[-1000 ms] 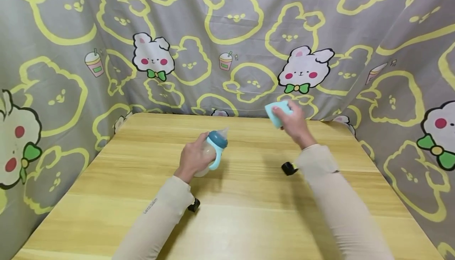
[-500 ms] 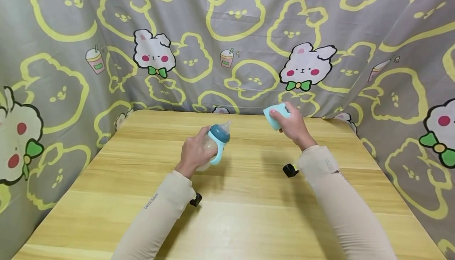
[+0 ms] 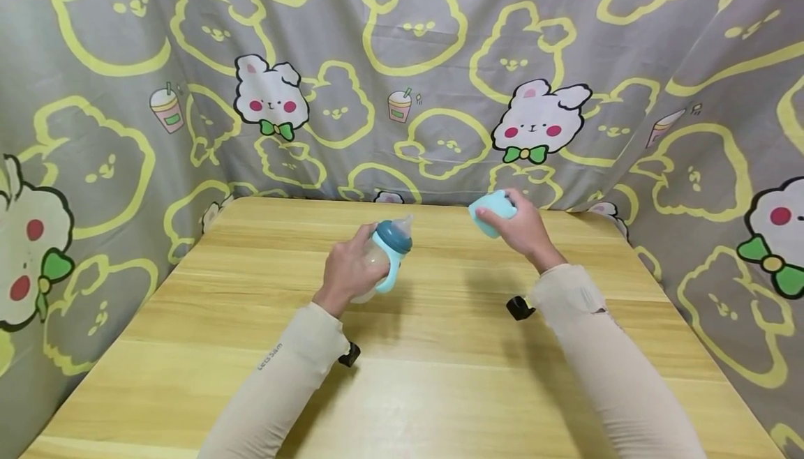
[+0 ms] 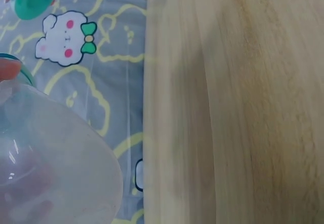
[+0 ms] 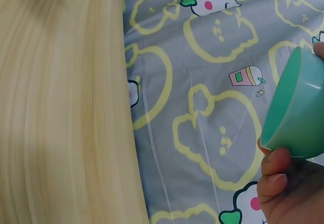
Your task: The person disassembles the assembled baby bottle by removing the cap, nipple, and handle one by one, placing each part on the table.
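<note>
My left hand point(image 3: 350, 268) grips a baby bottle point(image 3: 394, 237) round its body above the table. The bottle is tilted, its clear teat pointing up and to the right, with a dark teal collar and a light blue handle. Its translucent rounded base point(image 4: 66, 158) fills the lower left of the left wrist view. Further right and farther back, my right hand point(image 3: 526, 227) holds a light blue bottle cap point(image 3: 491, 212) between thumb and fingers. In the right wrist view the hollow side of the cap point(image 5: 298, 102) faces left. Bottle and cap are apart.
A wooden table point(image 3: 427, 389) lies under both hands. Grey curtain point(image 3: 440, 47) with yellow outlines and white rabbits hangs behind it and along both sides. A small black camera point(image 3: 520, 307) sits at the right wrist, another black camera point(image 3: 349, 355) at the left.
My left hand has shifted slightly right and away from me with the bottle. My right hand, still holding the cap, has come slightly lower, and the cap has tilted a little.
</note>
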Demonstrator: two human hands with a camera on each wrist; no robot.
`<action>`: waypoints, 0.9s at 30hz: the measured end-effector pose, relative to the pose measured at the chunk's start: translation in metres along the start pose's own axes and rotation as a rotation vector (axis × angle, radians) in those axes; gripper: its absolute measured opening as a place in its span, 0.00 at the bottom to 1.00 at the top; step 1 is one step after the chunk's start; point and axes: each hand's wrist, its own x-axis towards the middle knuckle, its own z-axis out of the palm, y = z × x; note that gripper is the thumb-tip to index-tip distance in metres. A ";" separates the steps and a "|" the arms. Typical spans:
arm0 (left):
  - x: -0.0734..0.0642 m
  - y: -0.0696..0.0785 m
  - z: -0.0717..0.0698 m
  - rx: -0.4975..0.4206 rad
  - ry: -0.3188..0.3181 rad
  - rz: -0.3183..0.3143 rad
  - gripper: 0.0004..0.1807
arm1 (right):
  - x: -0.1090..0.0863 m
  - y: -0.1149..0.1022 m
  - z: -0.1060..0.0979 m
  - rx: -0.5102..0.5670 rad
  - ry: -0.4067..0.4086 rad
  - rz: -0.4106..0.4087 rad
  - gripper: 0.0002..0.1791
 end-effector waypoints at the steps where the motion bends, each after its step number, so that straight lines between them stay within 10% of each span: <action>1: 0.000 0.001 0.000 -0.002 -0.002 -0.003 0.33 | -0.001 0.001 0.000 -0.007 0.001 -0.001 0.39; 27: 0.004 0.013 -0.001 -0.010 0.013 -0.002 0.35 | -0.012 0.033 -0.022 -0.116 0.001 0.015 0.46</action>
